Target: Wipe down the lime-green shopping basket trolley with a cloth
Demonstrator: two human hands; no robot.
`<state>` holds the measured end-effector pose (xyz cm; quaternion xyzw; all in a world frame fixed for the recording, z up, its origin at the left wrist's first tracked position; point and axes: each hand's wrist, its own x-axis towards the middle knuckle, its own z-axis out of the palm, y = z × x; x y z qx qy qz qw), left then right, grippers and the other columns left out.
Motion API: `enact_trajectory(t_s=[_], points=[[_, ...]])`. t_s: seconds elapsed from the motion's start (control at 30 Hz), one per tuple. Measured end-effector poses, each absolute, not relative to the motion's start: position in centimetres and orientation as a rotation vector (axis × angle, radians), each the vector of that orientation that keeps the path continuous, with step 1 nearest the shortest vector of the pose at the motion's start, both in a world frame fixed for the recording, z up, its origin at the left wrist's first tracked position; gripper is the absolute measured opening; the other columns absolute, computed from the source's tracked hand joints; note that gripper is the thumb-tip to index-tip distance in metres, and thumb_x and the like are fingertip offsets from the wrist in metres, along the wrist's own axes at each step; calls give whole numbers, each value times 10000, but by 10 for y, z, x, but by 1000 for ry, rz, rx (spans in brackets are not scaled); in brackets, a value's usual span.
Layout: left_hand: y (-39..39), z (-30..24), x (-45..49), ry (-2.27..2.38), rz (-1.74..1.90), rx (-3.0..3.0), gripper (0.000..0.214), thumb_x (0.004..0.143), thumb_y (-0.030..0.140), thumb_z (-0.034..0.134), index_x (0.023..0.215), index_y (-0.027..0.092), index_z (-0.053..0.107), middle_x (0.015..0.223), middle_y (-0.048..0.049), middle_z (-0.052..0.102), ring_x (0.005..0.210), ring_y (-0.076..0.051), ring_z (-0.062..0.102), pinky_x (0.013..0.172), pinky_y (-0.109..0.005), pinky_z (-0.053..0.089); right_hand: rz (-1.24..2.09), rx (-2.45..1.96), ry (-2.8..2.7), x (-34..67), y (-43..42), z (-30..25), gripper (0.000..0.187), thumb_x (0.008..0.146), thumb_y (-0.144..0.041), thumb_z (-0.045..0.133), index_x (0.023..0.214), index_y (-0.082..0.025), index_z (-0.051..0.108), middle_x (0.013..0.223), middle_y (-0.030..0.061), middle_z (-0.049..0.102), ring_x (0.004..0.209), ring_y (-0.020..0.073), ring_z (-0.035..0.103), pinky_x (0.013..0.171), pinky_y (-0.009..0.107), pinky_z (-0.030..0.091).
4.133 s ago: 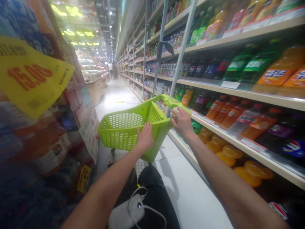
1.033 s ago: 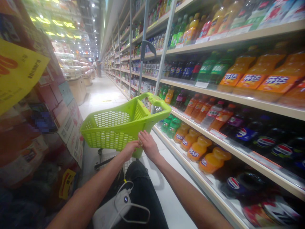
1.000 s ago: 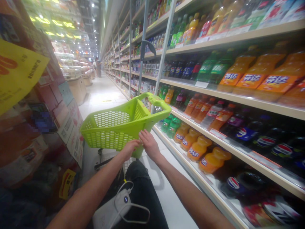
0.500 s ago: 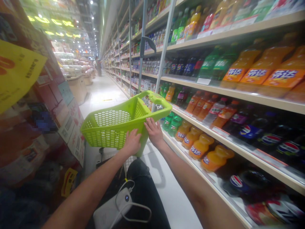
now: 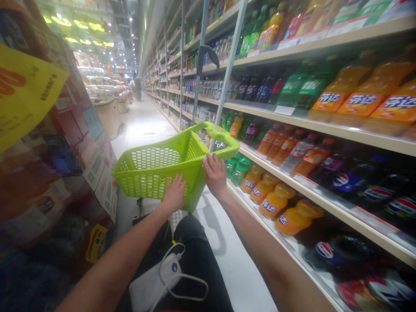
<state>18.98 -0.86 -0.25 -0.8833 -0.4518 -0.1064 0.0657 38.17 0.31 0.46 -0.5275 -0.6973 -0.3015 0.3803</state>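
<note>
A lime-green shopping cart [image 5: 149, 178] with perforated basket walls stands slantwise in front of me. My left hand [image 5: 174, 193] lies against its near side wall, fingers spread and nothing in its grasp. At the handle end, my right hand [image 5: 215, 173] rests on the cart's corner just below the handle [image 5: 229, 149]; its fingers are stretched out. Neither hand is wrapped round the handle. Below, on my lap, sits a white power bank [image 5: 156, 281] with a white cable plugged in.
Shelves [image 5: 325, 119] of soft drink bottles line the right side, with orange soda bottles [image 5: 277, 199] on the low shelf. Stacked boxes [image 5: 100, 173] and a yellow sign [image 5: 29, 95] crowd the left. The aisle floor [image 5: 139, 115] runs ahead, where a person [image 5: 137, 89] stands far off.
My left hand has shifted slightly left and its fingers have spread along the cart wall. My right hand has moved a little up and right. The cart appears turned slightly.
</note>
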Motion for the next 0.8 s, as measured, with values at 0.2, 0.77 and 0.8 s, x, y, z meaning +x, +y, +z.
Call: enact_trajectory(t_s=[0.2,0.77,0.8], points=[[-12,-9,190,-1354,-343,-2669,568,723,136,449,1289,131,404,1462,-142,247,1358,-258,176,1076,-552,112,-743,-1319,-2018,377,2,-23,423,863,-53,359,1255,-151,483,1347,128,441,1327,223,275,1050,504,266],[-6,-13,172,-1417,-388,-2601,661,726,135,401,1373,98,268,1490,-113,160,1377,-234,92,1088,-537,76,-683,-1274,-2035,340,24,-10,439,877,-79,356,1298,-176,435,1378,109,400,1343,205,235,1081,502,194],[-6,-13,172,-1419,-386,-2604,658,727,137,402,1372,101,273,1489,-112,165,1376,-232,99,1089,-534,72,-674,-1268,-2065,338,24,-15,441,872,-72,358,1293,-175,440,1376,108,404,1340,203,243,1078,499,204]])
